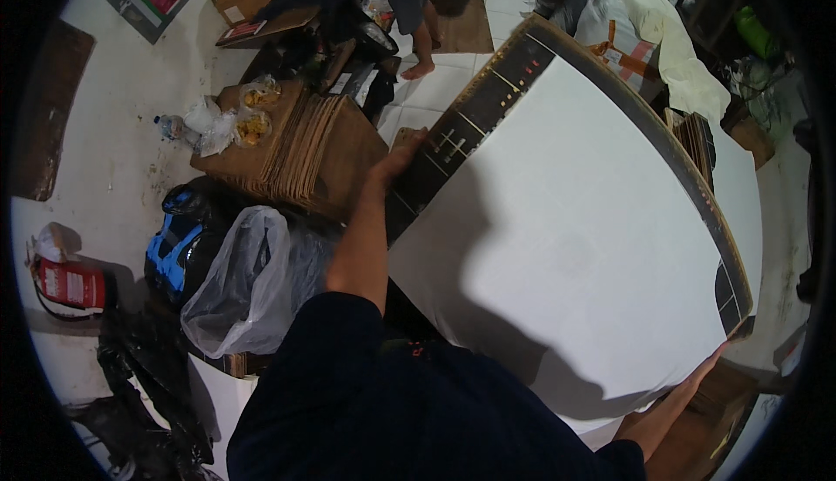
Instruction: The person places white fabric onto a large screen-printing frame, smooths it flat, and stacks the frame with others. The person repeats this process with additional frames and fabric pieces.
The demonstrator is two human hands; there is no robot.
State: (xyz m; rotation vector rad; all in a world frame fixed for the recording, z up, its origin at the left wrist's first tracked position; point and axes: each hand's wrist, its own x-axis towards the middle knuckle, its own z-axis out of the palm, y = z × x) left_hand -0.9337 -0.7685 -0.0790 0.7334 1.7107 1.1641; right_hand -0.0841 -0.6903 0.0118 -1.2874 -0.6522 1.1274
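Note:
A large flat board (601, 220) with a white face and a dark, marked border fills the middle and right. It lies tilted in front of my body, and a shadow falls across its near left part. My left hand (403, 152) grips its left edge, with fingers partly hidden by the board. At the near right corner, my right hand (699, 370) is closed on the edge, its fingers mostly out of sight.
Stacked flat cardboard (305, 146) stands left, carrying snack containers (252, 126) and a bottle (168, 126). Nearer are a clear plastic bag (248, 281), a black-and-blue bag (174, 242) and a fire extinguisher (70, 282). Another person's leg (421, 41) shows far off. Wrapped bundles (610, 37) lie far right.

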